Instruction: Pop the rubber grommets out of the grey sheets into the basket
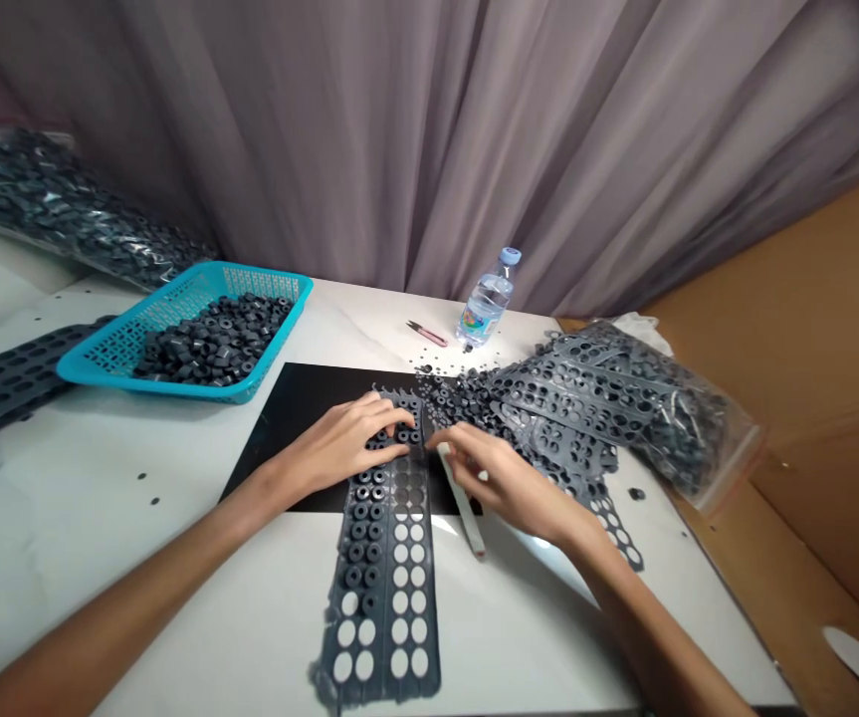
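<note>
A dark grey rubber sheet (388, 597) with rows of round holes lies lengthwise in front of me. Ring-shaped rubber pieces (364, 533) sit in many of its left-hand holes and near its far end; the lower holes show white table through them. My left hand (358, 438) rests over the upper part of the sheet, thumb and fingers apart. At the sheet's right edge is my right hand (493, 473), its fingers curled in; whatever is between the fingertips is too small to make out. Beneath that hand lies a pale, narrow stick-like tool (466, 513).
A blue basket (272, 363) of rubber pieces stands left, near a filled plastic bag (78, 204) and more holed sheets (11, 373). Right are piled punched sheets (555, 398) and another bag (687, 438). Behind stand pink-handled snips (429, 334) and a water bottle (487, 304). A black mat (272, 418) lies underneath.
</note>
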`<state>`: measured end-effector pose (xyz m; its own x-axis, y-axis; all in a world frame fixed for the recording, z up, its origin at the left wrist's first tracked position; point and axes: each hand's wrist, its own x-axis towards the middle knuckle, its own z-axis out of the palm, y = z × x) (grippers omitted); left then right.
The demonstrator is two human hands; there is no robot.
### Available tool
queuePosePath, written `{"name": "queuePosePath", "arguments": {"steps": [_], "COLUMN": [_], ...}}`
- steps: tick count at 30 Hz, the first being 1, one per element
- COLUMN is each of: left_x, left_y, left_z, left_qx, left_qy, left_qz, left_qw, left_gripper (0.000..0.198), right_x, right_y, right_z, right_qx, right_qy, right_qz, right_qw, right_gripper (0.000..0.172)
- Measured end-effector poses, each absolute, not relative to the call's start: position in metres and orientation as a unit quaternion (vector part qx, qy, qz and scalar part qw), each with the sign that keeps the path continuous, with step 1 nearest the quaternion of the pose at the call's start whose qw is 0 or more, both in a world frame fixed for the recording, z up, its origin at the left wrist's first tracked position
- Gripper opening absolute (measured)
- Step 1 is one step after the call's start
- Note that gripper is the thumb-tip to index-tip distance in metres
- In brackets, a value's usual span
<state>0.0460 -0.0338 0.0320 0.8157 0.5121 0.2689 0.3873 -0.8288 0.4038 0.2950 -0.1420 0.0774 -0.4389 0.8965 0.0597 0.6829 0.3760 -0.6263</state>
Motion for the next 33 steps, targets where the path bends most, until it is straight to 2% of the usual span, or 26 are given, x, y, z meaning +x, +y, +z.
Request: {"name": "queuePosePath", "arguments": {"steps": [4, 9, 10, 13, 17, 20, 22, 26, 30, 33], "left_x": [0.044, 0.044, 0.044, 0.045, 0.050, 0.055, 0.057, 0.058, 0.057, 0.057], "left_y": [-0.034, -0.035, -0.035, -0.036, -0.040, -0.042, -0.043, -0.042, -0.041, -0.040], "left_z": [0.034, 0.041, 0.041, 0.040, 0.036, 0.032, 0.030, 0.026, 0.024, 0.024], "left_qx": [0.941, 0.941, 0.942, 0.940, 0.936, 0.931, 0.929, 0.927, 0.919, 0.918], "left_qy": [0.229, 0.237, 0.240, 0.250, 0.254, 0.257, 0.256, 0.250, 0.249, 0.249], "left_qz": [0.183, 0.168, 0.164, 0.158, 0.176, 0.199, 0.206, 0.213, 0.228, 0.230], "left_qw": [0.169, 0.171, 0.169, 0.170, 0.168, 0.165, 0.169, 0.183, 0.204, 0.206], "left_gripper": [0.025, 0.022, 0.022, 0.023, 0.018, 0.017, 0.018, 0.016, 0.015, 0.016], "right_x": [0.313, 0.314, 0.311, 0.297, 0.283, 0.278, 0.278, 0.276, 0.270, 0.266], "right_y": [-0.134, -0.130, -0.131, -0.132, -0.130, -0.127, -0.125, -0.125, -0.126, -0.127], "right_z": [0.071, 0.048, 0.044, 0.039, 0.033, 0.025, 0.021, 0.019, 0.017, 0.016], "right_qx": [-0.466, -0.540, -0.562, -0.594, -0.568, -0.546, -0.534, -0.515, -0.517, -0.530], "right_qy": [-0.814, -0.782, -0.760, -0.697, -0.619, -0.552, -0.534, -0.525, -0.528, -0.531], "right_qz": [0.223, 0.065, 0.053, 0.132, 0.344, 0.434, 0.462, 0.496, 0.497, 0.481], "right_qw": [0.265, 0.304, 0.323, 0.380, 0.418, 0.457, 0.466, 0.462, 0.456, 0.454], "right_gripper": [0.038, 0.015, 0.019, 0.033, 0.029, 0.036, 0.036, 0.026, 0.010, 0.007]}}
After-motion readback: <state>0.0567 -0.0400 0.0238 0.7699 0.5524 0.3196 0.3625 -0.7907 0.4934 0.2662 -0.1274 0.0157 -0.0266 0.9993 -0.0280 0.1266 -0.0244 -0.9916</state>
